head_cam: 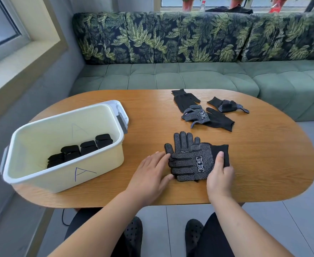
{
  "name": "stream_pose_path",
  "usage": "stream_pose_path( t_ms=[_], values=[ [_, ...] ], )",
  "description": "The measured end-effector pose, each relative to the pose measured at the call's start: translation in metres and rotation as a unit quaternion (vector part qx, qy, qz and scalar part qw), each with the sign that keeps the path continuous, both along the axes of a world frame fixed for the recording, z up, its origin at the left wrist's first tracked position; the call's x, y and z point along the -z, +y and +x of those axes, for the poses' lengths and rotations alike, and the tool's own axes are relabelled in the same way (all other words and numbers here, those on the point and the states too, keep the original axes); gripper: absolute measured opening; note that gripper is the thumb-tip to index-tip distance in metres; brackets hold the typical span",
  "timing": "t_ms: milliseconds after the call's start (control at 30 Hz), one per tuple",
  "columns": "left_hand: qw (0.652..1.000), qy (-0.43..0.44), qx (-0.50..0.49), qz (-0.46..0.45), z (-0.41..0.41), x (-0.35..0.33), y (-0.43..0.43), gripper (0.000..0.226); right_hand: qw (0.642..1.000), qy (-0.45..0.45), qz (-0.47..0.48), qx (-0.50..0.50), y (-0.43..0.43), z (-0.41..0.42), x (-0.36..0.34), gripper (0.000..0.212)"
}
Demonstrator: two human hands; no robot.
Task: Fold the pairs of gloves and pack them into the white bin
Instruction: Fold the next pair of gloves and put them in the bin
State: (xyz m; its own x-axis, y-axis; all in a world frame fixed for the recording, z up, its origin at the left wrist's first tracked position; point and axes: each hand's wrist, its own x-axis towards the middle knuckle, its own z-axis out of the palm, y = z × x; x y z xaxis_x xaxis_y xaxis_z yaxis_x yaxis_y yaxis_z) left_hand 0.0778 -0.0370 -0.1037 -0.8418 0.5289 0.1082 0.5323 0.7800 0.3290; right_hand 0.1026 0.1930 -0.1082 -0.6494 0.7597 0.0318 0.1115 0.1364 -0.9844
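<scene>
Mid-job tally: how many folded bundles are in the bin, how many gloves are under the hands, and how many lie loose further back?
Folded bundles in the white bin: 4
Stacked gloves under the left hand and right hand: 2
Loose gloves at the far side of the table: 4
Total: 10

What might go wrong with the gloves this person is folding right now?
The lower glove points away from the person and the top glove points sideways, so the fold may come out lumpy. The left hand only touches the top glove's tips while the right hand holds the cuff, so the layers could slip apart.
</scene>
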Motion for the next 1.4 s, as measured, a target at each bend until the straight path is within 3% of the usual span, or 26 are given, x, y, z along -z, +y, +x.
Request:
stream_pose_path(
  t_ms=[167,367,633,933,1067,1167,1300,1400],
  values=[
    [0.998,0.003,0.05,-0.041,-0.001,0.002,0.007,0.071,0.997,-0.026,-0.063,0.042,0.0,0.0,-0.009,0.043],
    [0.999,0.01,-0.002,-0.045,-0.001,0.007,0.0,0.069,0.991,-0.011,-0.117,0.07,0.002,0.0,-0.018,0.043],
    [0.998,0.012,-0.03,-0.046,0.006,0.013,-0.032,0.075,0.994,-0.047,-0.093,0.044,-0.004,0.003,-0.024,0.05],
    [0.998,0.049,0.022,-0.031,0.012,0.012,-0.032,0.059,0.998,-0.054,-0.025,-0.008,-0.002,0.002,-0.011,0.057],
    [0.998,0.058,0.022,-0.022,0.012,0.014,-0.033,0.057,0.998,-0.05,-0.035,-0.024,0.0,-0.001,-0.003,0.074],
    [0.997,0.071,0.035,-0.013,0.011,0.016,-0.034,0.054,0.998,-0.056,-0.039,-0.017,-0.003,-0.001,-0.01,0.065],
    [0.997,0.071,0.042,-0.01,0.01,0.016,-0.034,0.052,0.998,-0.045,-0.036,-0.04,-0.009,-0.004,-0.027,0.031],
    [0.996,0.075,0.042,-0.004,0.01,0.017,-0.034,0.052,0.997,-0.015,0.0,-0.072,-0.011,-0.009,-0.044,0.023]
  ],
)
